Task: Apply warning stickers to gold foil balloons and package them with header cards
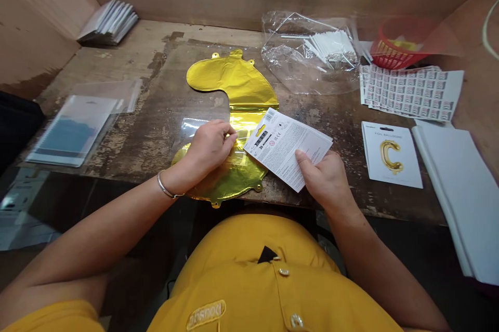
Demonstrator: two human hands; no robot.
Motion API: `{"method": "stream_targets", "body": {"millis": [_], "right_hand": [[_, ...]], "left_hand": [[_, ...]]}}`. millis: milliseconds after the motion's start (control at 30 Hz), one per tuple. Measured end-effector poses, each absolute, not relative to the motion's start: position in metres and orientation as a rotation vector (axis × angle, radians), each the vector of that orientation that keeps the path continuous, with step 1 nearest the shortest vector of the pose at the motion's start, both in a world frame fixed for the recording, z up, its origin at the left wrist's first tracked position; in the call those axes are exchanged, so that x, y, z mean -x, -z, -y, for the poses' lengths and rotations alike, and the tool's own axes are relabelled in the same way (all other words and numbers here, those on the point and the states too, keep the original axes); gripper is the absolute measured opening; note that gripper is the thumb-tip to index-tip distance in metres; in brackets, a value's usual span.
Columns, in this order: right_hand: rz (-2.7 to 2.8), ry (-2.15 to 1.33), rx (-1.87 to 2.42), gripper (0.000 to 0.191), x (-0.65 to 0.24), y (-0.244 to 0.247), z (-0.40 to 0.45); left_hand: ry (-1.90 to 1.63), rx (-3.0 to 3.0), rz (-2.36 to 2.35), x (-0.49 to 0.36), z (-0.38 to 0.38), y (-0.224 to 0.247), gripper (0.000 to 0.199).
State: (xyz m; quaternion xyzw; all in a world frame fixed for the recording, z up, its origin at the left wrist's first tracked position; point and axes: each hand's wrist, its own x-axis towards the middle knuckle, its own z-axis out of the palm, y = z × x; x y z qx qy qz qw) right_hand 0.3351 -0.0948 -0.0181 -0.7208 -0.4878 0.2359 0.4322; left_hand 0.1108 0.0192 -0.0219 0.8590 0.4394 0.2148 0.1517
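A gold foil balloon (249,90), shaped like a letter C, lies flat on the wooden table with its lower end near the front edge. Over its lower half my left hand (210,147) is closed in a pinch at a clear plastic bag (193,125), whose sheet spreads across the foil. My right hand (327,173) grips a white printed card (283,147) by its lower right corner, thumb on top. The card is tilted, with its text side up and its far corner over the balloon. My left fingertips are partly hidden.
On the right lie a "C" balloon card (392,155), sticker sheets (413,90) and white folded sheets (460,181). Behind are a red basket (401,43) and a bag of white sticks (331,49). Clear sleeves (78,129) and stacked packets (111,20) sit left.
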Motion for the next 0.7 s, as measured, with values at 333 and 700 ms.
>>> {"method": "stream_targets", "body": {"millis": [333, 700], "right_hand": [[1.071, -0.519, 1.697, 0.028, -0.337, 0.006, 0.099], [1.003, -0.946, 1.769, 0.038, -0.323, 0.038, 0.105]], "left_hand": [[-1.044, -2.288, -1.264, -0.138, -0.019, 0.035, 0.012], [-0.980, -2.262, -1.144, -0.146, -0.010, 0.037, 0.015]]}}
